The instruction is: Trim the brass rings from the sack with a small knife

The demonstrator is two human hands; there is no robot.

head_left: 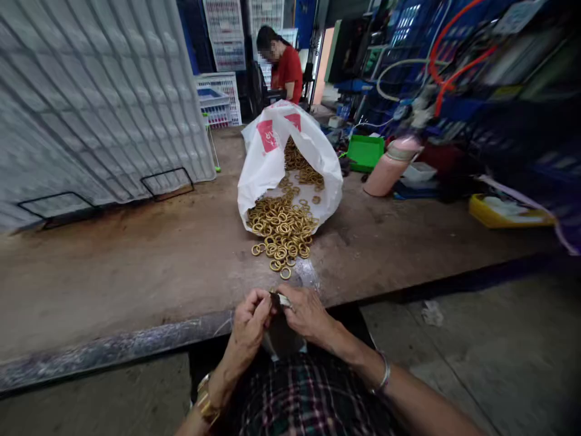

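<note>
My left hand (249,320) and my right hand (309,312) meet at the table's front edge, fingers closed in a pinch. Between the fingertips shows a small dark piece (275,300), too small to name. A pale, whitish bit (284,301) lies along my right fingers; I cannot tell if it is held or worn. Just beyond the hands, several brass-coloured rings (284,227) spill in a heap from the mouth of a white plastic bag (327,181) with red print. The bag lies on its side, with more rings inside.
A brown worktable (181,266) spans the view. Wrapped pale sheets (100,109) stand at left beside black wire brackets (167,175). At right are a pink bottle (385,172), a green tray (365,152) and a yellow tray (503,215). A person in red (290,69) sits beyond.
</note>
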